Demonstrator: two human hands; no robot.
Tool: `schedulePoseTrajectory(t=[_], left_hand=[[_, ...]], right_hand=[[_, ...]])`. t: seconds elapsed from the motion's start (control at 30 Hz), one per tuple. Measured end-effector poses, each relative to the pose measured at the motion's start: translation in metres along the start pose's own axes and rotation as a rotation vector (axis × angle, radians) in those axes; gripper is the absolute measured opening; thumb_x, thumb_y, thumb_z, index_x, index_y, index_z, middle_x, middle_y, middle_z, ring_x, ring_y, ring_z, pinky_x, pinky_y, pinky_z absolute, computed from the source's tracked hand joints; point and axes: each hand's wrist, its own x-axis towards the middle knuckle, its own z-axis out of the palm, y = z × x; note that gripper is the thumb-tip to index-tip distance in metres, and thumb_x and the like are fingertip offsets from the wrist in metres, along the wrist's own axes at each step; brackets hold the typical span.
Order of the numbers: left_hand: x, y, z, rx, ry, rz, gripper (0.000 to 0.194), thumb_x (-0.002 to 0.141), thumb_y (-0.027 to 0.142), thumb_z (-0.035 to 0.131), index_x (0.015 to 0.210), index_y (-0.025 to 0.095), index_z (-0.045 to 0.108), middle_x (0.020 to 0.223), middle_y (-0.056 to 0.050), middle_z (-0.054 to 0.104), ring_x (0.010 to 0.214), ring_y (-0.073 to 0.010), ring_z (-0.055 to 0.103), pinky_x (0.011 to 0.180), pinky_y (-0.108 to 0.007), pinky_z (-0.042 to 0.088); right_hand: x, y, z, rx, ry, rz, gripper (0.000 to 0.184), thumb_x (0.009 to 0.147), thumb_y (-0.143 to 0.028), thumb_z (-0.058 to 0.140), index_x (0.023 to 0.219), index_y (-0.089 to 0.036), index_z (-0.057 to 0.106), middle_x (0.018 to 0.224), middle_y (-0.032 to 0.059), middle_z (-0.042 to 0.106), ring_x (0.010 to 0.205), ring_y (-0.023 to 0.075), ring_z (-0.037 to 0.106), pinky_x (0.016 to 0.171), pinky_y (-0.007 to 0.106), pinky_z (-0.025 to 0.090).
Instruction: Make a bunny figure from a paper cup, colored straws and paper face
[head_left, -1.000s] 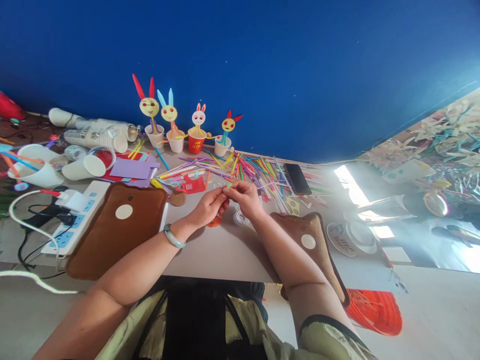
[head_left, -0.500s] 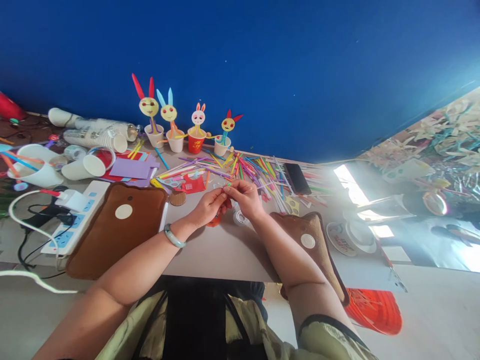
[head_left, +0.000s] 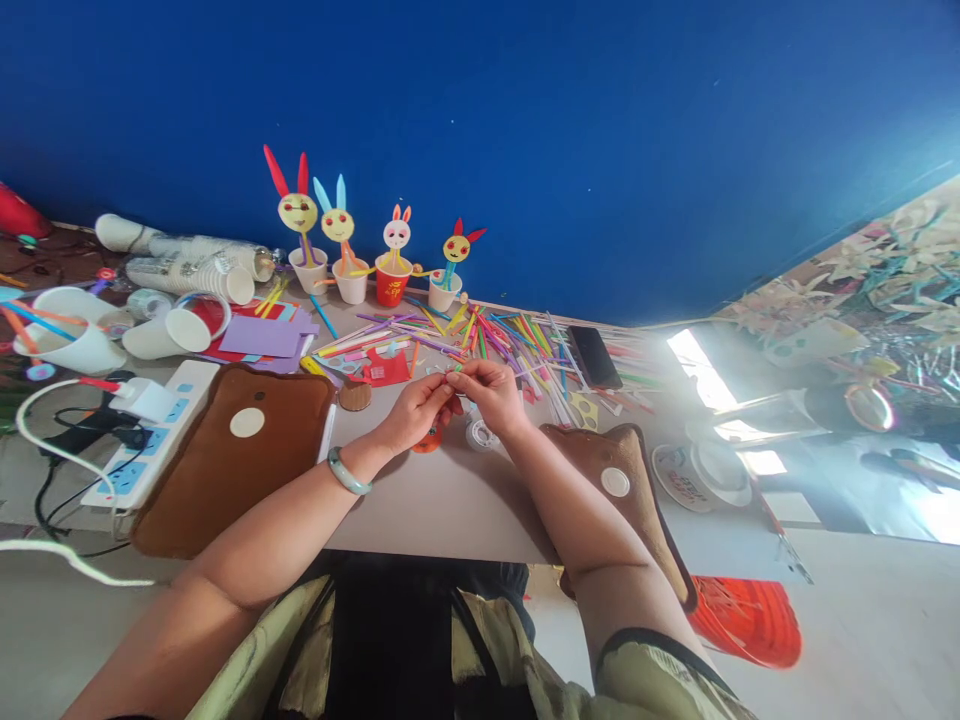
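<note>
My left hand (head_left: 417,410) and my right hand (head_left: 489,396) meet over the middle of the table, thumbs and fingertips pinched together. A tiny piece with a bit of green shows between the fingertips, too small to name. Below the hands, an orange round piece (head_left: 427,440) lies on the table, partly covered by my left hand. Close under my right hand is a white tape roll (head_left: 480,433). A brown cardboard disc (head_left: 355,397) and a red paper scrap (head_left: 388,367) lie left of my hands.
Several rabbit figures in paper cups (head_left: 392,282) stand along the blue wall. Loose coloured straws (head_left: 517,345) and a black phone (head_left: 595,357) lie behind my hands. Brown cushions (head_left: 232,470) flank my arms. At the left are a power strip (head_left: 154,440) and paper cups (head_left: 161,335).
Both hands stay pinched together in nearly the same place, with only a very slight shift of the fingers. Nothing else has visibly moved.
</note>
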Motion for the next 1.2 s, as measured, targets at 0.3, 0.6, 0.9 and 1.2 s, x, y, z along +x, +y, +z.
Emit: schedulePoseTrajectory(t=[0.3,0.6,0.9,1.2], left_hand=[[0.0000,0.0028,0.0008,0.032,0.027,0.036,0.046,0.093,0.061,0.059,0.077,0.017,0.059,0.072,-0.003,0.065,0.054,-0.0107,0.053,0.052,-0.026,0.042],[0.0004,0.0035,-0.0005,-0.004,0.060,-0.003,0.045,0.092,0.061,0.060,0.082,0.017,0.058,0.074,-0.003,0.065,0.056,-0.0099,0.053,0.050,-0.023,0.041],[0.0012,0.0008,-0.0022,0.011,0.048,0.048,0.046,0.092,0.061,0.060,0.079,0.017,0.059,0.072,-0.003,0.064,0.054,-0.0097,0.053,0.050,-0.023,0.042],[0.0020,-0.0002,-0.0007,-0.008,0.047,0.029,0.043,0.091,0.058,0.063,0.078,0.018,0.058,0.073,-0.003,0.065,0.052,-0.0098,0.053,0.049,-0.024,0.042]], right_hand=[[0.0026,0.0034,-0.0025,-0.040,0.003,0.021,0.039,0.071,-0.054,0.084,0.067,-0.020,0.065,0.051,-0.0041,0.058,0.044,0.0101,0.050,0.045,0.025,0.042],[0.0030,0.0079,-0.0043,-0.006,-0.038,0.000,0.037,0.077,-0.053,0.080,0.077,-0.018,0.070,0.057,-0.0031,0.061,0.048,0.0101,0.053,0.050,0.025,0.040],[0.0030,0.0079,-0.0035,-0.019,-0.021,0.000,0.038,0.079,-0.056,0.077,0.076,-0.020,0.067,0.057,-0.0033,0.061,0.048,0.0103,0.054,0.047,0.024,0.034],[0.0031,0.0069,-0.0015,-0.001,-0.008,0.000,0.040,0.080,-0.058,0.076,0.072,-0.021,0.064,0.052,-0.0033,0.061,0.044,0.0100,0.051,0.044,0.025,0.031]])
